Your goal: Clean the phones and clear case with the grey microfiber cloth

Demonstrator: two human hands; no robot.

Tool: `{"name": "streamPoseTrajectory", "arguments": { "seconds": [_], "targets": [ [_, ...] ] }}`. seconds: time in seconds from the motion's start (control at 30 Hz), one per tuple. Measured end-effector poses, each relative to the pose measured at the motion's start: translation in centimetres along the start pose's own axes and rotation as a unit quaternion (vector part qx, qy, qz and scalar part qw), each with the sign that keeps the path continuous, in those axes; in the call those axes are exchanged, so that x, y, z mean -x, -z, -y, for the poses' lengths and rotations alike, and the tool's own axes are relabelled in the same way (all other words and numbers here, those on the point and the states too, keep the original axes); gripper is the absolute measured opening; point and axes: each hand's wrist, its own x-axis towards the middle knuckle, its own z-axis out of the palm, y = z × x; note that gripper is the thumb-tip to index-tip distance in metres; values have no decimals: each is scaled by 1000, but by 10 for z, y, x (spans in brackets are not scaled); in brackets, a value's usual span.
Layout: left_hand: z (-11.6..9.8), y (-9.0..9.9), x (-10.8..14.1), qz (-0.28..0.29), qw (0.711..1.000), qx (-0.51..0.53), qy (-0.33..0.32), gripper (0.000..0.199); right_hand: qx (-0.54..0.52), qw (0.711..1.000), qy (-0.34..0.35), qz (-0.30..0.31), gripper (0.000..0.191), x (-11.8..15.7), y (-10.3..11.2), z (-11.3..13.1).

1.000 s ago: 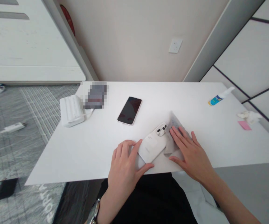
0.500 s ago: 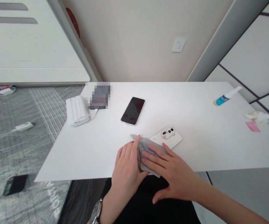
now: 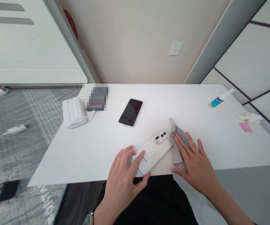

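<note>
A white phone lies back up near the front edge of the white table, its camera bump toward the upper right. My left hand holds its lower left end, with fingertips on the back and the thumb at the near edge. Flat on a crumpled grey cloth, my right hand rests just right of the phone, its fingers spread. Farther back lies a second phone with its dark screen up.
The white table also bears a white power bank cabled to a blurred dark device at the left. To the right are a spray bottle, a pink piece and a crumpled tissue.
My right hand and the cloth have moved right, off the white phone, uncovering its back. My left hand's fingers now lie over the phone's lower end. The view has shifted slightly.
</note>
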Motion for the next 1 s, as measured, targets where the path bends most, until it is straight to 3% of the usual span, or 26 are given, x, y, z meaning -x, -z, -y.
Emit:
{"name": "streamPoseTrajectory", "arguments": {
  "seconds": [0.13,0.3,0.4,0.5,0.57,0.63,0.7,0.77,0.83,0.9,1.0],
  "targets": [
    [5,-1,10,22,995,-13,-99,53,-8,1000,19,-6,124,9,-5,9],
    [11,-10,12,7,987,-18,-161,47,-63,995,69,-22,119,9,-2,42],
    [11,-14,9,-40,989,38,-134,43,-79,988,121,-58,115,0,4,51],
    [8,-14,6,-79,989,96,-75,34,-79,976,185,-87,99,-16,5,48],
    [6,-13,4,-75,989,116,-44,34,-71,980,154,-102,93,-28,4,41],
    [4,-12,2,-65,990,125,-23,37,-65,989,81,-107,100,-36,4,39],
    [4,-11,1,-67,990,128,-5,32,-73,990,68,-102,110,-40,7,43],
    [4,-11,0,-88,987,136,5,19,-86,982,142,-92,109,-41,11,51],
    [3,-11,-2,-106,984,142,11,23,-90,970,211,-84,97,-43,13,52],
    [2,-10,-3,-102,986,134,16,21,-90,976,177,-90,87,-49,11,45],
    [1,-10,-4,-84,990,113,16,28,-108,986,43,-119,86,-57,8,35]
  ]
}}
